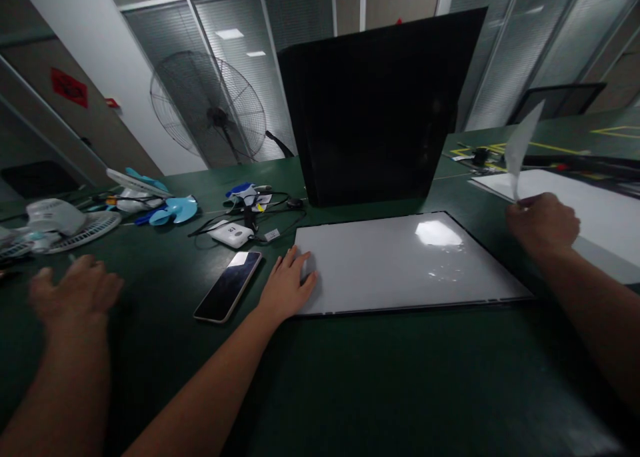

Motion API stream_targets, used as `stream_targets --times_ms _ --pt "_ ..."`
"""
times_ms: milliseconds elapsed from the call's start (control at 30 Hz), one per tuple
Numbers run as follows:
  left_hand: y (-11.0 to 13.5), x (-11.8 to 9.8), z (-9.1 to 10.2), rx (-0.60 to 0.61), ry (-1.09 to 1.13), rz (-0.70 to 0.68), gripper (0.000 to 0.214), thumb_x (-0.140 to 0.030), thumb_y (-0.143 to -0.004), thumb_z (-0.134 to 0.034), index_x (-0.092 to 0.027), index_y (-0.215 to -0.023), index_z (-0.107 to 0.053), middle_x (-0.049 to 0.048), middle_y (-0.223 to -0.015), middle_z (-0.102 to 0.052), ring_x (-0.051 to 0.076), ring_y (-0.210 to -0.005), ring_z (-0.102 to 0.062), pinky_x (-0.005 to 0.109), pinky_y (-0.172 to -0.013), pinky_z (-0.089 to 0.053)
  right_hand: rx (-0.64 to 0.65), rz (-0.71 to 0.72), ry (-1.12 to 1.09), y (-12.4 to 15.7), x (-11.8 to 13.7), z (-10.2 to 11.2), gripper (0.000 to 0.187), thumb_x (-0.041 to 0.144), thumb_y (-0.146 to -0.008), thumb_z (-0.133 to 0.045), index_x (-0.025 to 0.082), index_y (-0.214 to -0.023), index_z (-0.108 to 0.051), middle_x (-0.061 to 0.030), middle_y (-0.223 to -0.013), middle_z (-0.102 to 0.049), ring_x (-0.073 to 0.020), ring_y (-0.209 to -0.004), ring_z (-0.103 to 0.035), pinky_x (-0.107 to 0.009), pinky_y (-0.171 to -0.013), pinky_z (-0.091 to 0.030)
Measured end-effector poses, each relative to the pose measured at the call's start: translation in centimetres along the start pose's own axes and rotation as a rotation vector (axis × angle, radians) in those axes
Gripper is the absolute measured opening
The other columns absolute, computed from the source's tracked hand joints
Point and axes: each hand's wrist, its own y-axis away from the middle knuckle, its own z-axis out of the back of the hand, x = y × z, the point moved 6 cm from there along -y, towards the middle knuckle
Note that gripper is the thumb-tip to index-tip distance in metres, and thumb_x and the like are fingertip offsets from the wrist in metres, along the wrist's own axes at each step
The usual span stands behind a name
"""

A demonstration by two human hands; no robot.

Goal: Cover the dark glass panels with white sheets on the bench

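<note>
My left hand (286,285) rests flat with its fingers spread on the left edge of a glossy white panel (370,270), which has a thin dark border and lies on the table. Off to the right, my right hand (543,223) pinches a thin white sheet (523,143) that stands up, curled, from its fingers. Beneath and beyond that hand lies a stack of flat white sheets (595,203). A large black screen panel (375,110) stands tilted upright behind the white panel.
A smartphone (229,288) lies left of my left hand. Another person's blurred hand (75,290) is at the far left, near fan parts (75,223) and blue fan blades (175,210). A white device (230,233) with cables sits behind the phone. A large fan (215,113) stands beyond the green table (375,383).
</note>
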Motion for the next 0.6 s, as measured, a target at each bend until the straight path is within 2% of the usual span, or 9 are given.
stream_targets --times_ms 100,167,233,300,400,467,533,600 --pt "-0.1 0.2 0.0 -0.012 0.035 0.001 0.06 -0.045 -0.1 -0.049 -0.014 -0.151 -0.049 0.0201 -0.167 -0.036 0.033 -0.157 -0.03 0.055 -0.128 -0.023 0.003 0.263 -0.103 3.0 4.4 0.6 0.048 0.044 -0.094 -0.043 0.013 -0.125 -0.061 -0.0225 -0.141 -0.057 -0.036 -0.119 -0.061 -0.05 -0.103 -0.05" --pt "-0.1 0.3 0.0 -0.02 0.062 0.008 0.062 -0.045 -0.099 -0.05 -0.013 -0.152 -0.048 0.0202 -0.166 -0.037 0.032 -0.157 -0.031 0.053 -0.128 -0.023 0.094 0.519 -0.152 5.9 7.6 0.2 0.037 0.039 -0.092 -0.047 0.016 -0.116 -0.063 -0.0149 -0.15 -0.052 -0.0302 -0.114 -0.064 -0.045 -0.103 -0.051" --pt "-0.2 0.5 0.1 -0.022 0.083 0.018 0.063 -0.045 -0.098 -0.051 -0.012 -0.153 -0.047 0.0202 -0.166 -0.038 0.032 -0.156 -0.033 0.053 -0.128 -0.024 0.233 0.766 -0.172 9.4 10.3 -0.7 0.03 0.034 -0.091 -0.05 0.019 -0.11 -0.067 -0.0098 -0.143 -0.06 -0.0284 -0.107 -0.066 -0.045 -0.1 -0.053" --pt "-0.3 0.6 0.3 -0.031 0.112 0.032 0.063 -0.044 -0.098 -0.052 -0.012 -0.152 -0.047 0.0201 -0.165 -0.038 0.032 -0.155 -0.034 0.052 -0.128 -0.026 0.372 0.986 -0.176 13.0 12.2 -1.4 0.033 0.029 -0.089 -0.051 0.023 -0.116 -0.07 -0.0064 -0.13 -0.068 -0.0289 -0.107 -0.066 -0.049 -0.1 -0.053" --pt "-0.3 0.8 0.6 -0.055 0.167 0.041 0.064 -0.039 -0.095 -0.054 -0.011 -0.152 -0.046 0.0192 -0.164 -0.041 0.032 -0.154 -0.038 0.052 -0.127 -0.03 0.53 1.258 -0.186 17.3 13.9 -1.3 0.056 0.017 -0.084 -0.053 0.032 -0.135 -0.065 0.0002 -0.14 -0.063 -0.026 -0.124 -0.06 -0.049 -0.111 -0.047" --pt "-0.4 0.8 0.7 -0.064 0.206 0.024 0.067 -0.036 -0.091 -0.059 -0.011 -0.152 -0.047 0.0182 -0.163 -0.043 0.032 -0.153 -0.04 0.051 -0.127 -0.03 0.594 1.401 -0.185 19.0 14.4 -0.6 0.064 0.013 -0.08 -0.055 0.035 -0.139 -0.064 0.0031 -0.147 -0.057 -0.0243 -0.134 -0.054 -0.049 -0.118 -0.042" --pt "-0.5 1.0 0.7 -0.09 0.278 0.023 0.067 -0.033 -0.086 -0.064 -0.012 -0.148 -0.051 0.0165 -0.162 -0.046 0.031 -0.152 -0.041 0.049 -0.128 -0.029 0.609 1.508 -0.174 19.9 14.7 0.6 0.057 0.019 -0.083 -0.058 0.033 -0.138 -0.066 0.0007 -0.147 -0.058 -0.0263 -0.135 -0.053 -0.052 -0.117 -0.04" --pt "-0.7 1.6 0.6 -0.129 0.359 0.051 0.06 -0.03 -0.086 -0.063 -0.012 -0.142 -0.058 0.0149 -0.159 -0.05 0.03 -0.15 -0.044 0.047 -0.128 -0.029 0.596 1.573 -0.15 20.2 14.7 1.7 0.048 0.035 -0.09 -0.06 0.03 -0.137 -0.067 -0.0043 -0.142 -0.061 -0.0288 -0.129 -0.056 -0.054 -0.111 -0.044"
